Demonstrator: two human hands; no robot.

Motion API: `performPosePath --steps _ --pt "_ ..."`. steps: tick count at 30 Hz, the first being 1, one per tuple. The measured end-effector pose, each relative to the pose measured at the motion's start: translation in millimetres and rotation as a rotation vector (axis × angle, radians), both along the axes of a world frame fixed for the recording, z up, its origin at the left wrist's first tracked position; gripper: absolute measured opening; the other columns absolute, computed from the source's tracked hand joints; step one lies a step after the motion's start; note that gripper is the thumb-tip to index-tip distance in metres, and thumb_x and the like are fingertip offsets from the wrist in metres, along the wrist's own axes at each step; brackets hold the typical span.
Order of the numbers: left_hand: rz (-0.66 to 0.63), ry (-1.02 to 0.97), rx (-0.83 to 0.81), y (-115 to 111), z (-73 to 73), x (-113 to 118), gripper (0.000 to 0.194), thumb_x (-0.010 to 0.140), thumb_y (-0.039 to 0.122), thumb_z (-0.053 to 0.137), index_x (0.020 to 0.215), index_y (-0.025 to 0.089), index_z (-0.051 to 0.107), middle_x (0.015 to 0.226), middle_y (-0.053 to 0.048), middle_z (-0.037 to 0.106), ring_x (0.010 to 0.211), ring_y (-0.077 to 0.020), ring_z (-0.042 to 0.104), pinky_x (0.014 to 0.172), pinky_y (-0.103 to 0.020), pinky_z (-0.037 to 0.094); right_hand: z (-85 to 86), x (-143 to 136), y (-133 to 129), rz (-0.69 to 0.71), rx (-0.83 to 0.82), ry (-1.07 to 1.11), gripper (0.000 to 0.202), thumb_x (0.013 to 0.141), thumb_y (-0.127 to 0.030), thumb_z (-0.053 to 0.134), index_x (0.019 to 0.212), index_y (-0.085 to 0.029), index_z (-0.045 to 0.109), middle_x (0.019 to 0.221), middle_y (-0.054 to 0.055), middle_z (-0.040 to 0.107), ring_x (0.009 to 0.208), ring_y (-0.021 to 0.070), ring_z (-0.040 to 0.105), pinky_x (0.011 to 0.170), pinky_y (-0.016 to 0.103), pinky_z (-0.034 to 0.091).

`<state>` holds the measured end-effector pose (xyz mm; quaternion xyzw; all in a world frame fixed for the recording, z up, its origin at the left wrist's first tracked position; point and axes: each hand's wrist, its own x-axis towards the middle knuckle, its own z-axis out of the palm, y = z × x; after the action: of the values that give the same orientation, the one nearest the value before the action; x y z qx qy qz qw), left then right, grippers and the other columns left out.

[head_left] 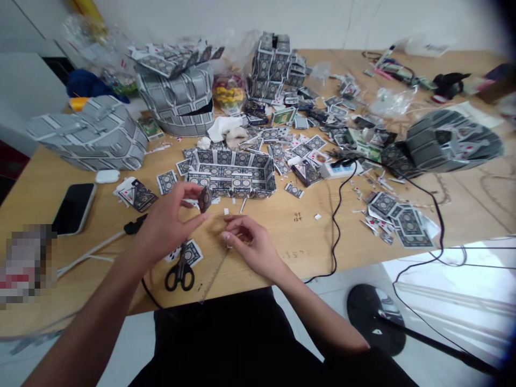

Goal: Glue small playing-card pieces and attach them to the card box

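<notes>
Pulling back our left hand (163,223), fingers pinching a card (205,199), could sweep the scissors (183,267) off the counter's (314,239) front edge; our right hand's (258,248) fingers curl narrowly, contents unclear.

The open card box (242,184) carries dark blue-grey and white ornate card backs with round medallions, edged in white. The table (310,236) is pale yellowish-brown wood grain. The scissors (180,274) have black handles; the phone (74,208) shows a black face with a light rim. The power strip (342,170) is white with blue, its cable (335,228) black. The earphone case (107,176) is plain white.
</notes>
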<state>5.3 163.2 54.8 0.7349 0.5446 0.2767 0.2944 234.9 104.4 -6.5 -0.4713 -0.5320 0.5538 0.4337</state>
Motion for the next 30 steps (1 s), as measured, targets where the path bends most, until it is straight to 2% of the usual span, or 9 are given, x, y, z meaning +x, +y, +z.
performPosePath --steps 3,5,7,11,16,30 --pt "-0.097 0.009 -0.035 37.3 19.5 3.5 0.047 0.091 0.044 0.082 0.129 0.023 0.065 0.132 -0.008 0.074 0.114 -0.0257 0.072 0.103 -0.042 0.059 -3.9 3.4 -1.7 0.030 0.003 -0.060 0.015 0.099 -0.036 0.076 0.101 -0.021 0.073 0.112 0.009 0.079 0.084 0.0176 0.072 0.076 0.032 0.058" --pt "-0.210 -0.009 -0.129 59.9 28.0 6.2 0.047 0.086 0.045 0.085 0.123 0.022 0.069 0.127 -0.007 0.075 0.110 -0.0237 0.071 0.101 -0.039 0.057 -5.2 6.1 -3.8 0.054 0.005 -0.092 0.012 0.100 -0.032 0.073 0.102 -0.021 0.073 0.102 0.007 0.078 0.081 0.0173 0.070 0.075 0.032 0.057" --pt "-0.277 0.039 -0.184 78.6 32.4 8.5 0.046 0.084 0.047 0.085 0.120 0.021 0.073 0.122 -0.006 0.076 0.104 -0.0218 0.069 0.094 -0.035 0.055 -5.1 9.9 -5.7 0.068 0.008 -0.109 0.009 0.101 -0.029 0.071 0.101 -0.021 0.074 0.099 0.006 0.078 0.080 0.0169 0.069 0.075 0.031 0.056" --pt "-0.319 0.197 -0.136 102.7 32.3 11.8 0.044 0.085 0.053 0.082 0.119 0.023 0.079 0.112 -0.005 0.078 0.100 -0.0223 0.068 0.082 -0.032 0.050 -2.6 19.0 -7.8 0.051 -0.017 -0.123 0.007 0.101 -0.026 0.070 0.098 -0.020 0.073 0.092 0.004 0.077 0.074 0.0156 0.066 0.072 0.029 0.054" --pt "-0.340 0.246 -0.144 115.2 28.5 14.4 0.046 0.081 0.056 0.080 0.115 0.025 0.081 0.105 -0.006 0.080 0.091 -0.0222 0.068 0.080 -0.031 0.050 -1.6 24.9 -9.2 0.080 -0.029 -0.118 0.011 0.101 -0.027 0.068 0.096 -0.019 0.073 0.086 0.002 0.074 0.072 0.0147 0.062 0.069 0.028 0.051" --pt "-0.358 0.219 -0.131 124.1 23.0 11.7 0.045 0.084 0.058 0.078 0.113 0.025 0.083 0.114 -0.008 0.082 0.096 -0.0241 0.071 0.088 -0.033 0.055 -5.8 18.9 -9.2 0.132 -0.020 -0.108 0.010 0.100 -0.029 0.070 0.095 -0.021 0.073 0.086 0.002 0.072 0.072 0.0154 0.060 0.070 0.031 0.051"
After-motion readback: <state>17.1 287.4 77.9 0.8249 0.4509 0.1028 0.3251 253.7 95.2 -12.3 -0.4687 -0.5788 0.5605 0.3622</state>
